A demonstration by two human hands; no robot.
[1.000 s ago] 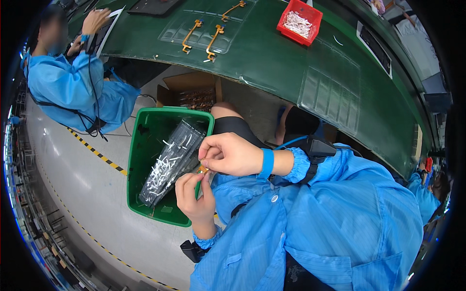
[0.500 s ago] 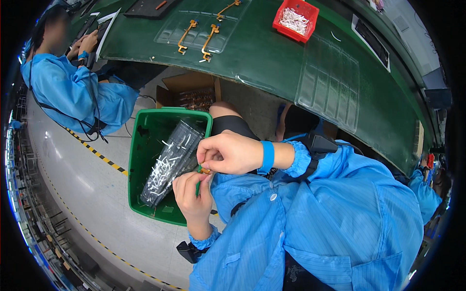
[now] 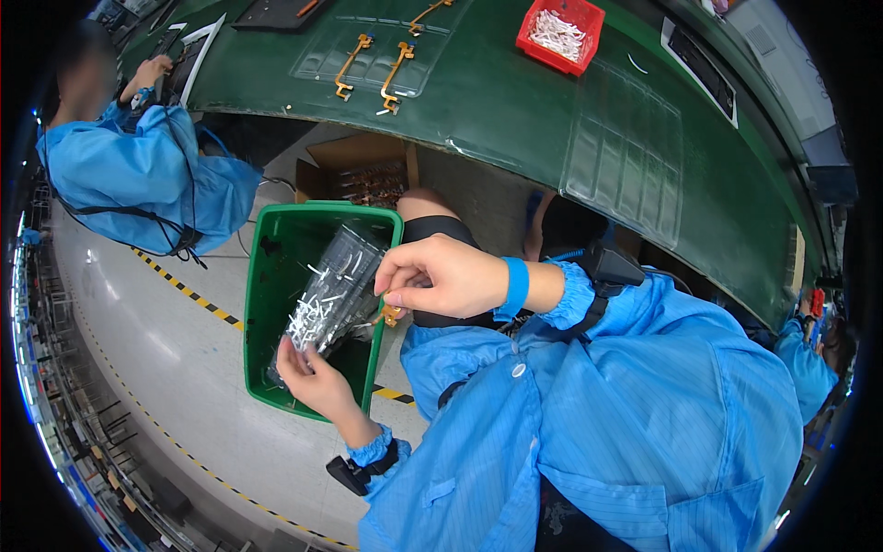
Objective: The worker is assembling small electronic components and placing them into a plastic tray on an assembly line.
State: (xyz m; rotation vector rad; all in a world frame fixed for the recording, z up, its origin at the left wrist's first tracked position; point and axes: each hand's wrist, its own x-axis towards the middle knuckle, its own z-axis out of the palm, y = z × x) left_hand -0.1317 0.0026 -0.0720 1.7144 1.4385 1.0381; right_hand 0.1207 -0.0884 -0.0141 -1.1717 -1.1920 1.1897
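Note:
Between the thumb and fingers of my right hand (image 3: 446, 276) is a small orange-gold flex cable (image 3: 391, 316), held at the near-right rim of a green bin (image 3: 375, 350). A blue band circles that wrist. My left hand (image 3: 317, 382) is over the bin with its fingers apart, nothing visible in them. Beside its fingertips, many thin white strips (image 3: 317, 313) lie on clear plastic trays (image 3: 348, 247) inside the bin. The fingertips partly cover some strips; I cannot tell whether they touch them.
On the green table (image 3: 497, 120), orange flex cables (image 3: 398, 74) lie on a clear tray, near a red box (image 3: 526, 46) of white strips. Another clear tray (image 3: 625, 166) overhangs the table edge. A cardboard box (image 3: 322, 166) stands below. A co-worker in blue (image 3: 138, 175) sits at left.
My hands have come apart. The left has moved down and left over the bin, its fingers spreading. The right stays near the rim, keeping the flex cable. The co-worker's arms have shifted.

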